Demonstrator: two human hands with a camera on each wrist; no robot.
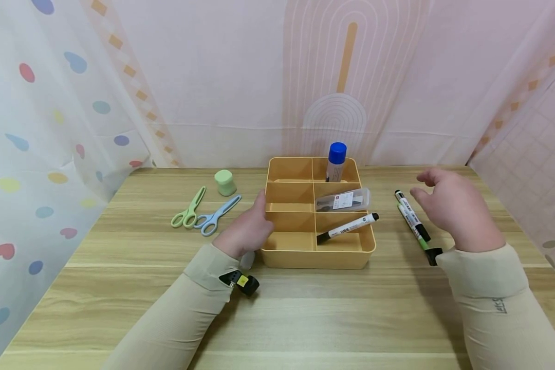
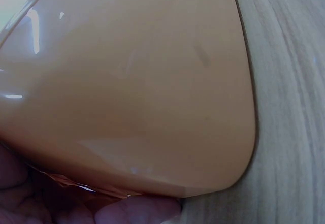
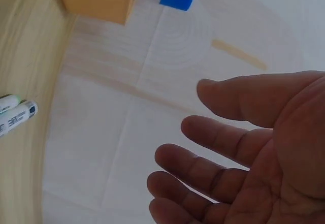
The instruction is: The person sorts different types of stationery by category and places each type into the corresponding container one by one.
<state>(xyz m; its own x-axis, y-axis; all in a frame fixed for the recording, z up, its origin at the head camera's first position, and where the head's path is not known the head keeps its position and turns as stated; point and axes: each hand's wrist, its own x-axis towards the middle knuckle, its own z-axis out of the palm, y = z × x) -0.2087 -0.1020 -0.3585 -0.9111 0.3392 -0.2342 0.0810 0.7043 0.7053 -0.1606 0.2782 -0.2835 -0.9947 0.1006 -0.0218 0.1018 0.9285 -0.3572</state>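
My left hand holds the left wall of a tan divided organizer box, its thumb at the rim. In the left wrist view, its fingers lie against the box's side near the bottom corner. The right hand hovers holding nothing, fingers loosely bent, over the table's right side. Close beside it lie a white marker with black ends and a green-and-white marker, side by side. Inside the box's right column are a blue-capped glue stick, a clear plastic case and a white marker.
Left of the box lie green scissors and blue scissors, with a small light-green container behind them. A pale, partly hidden object sits beside the left wrist. A patterned curtain hangs along the table's back edge.
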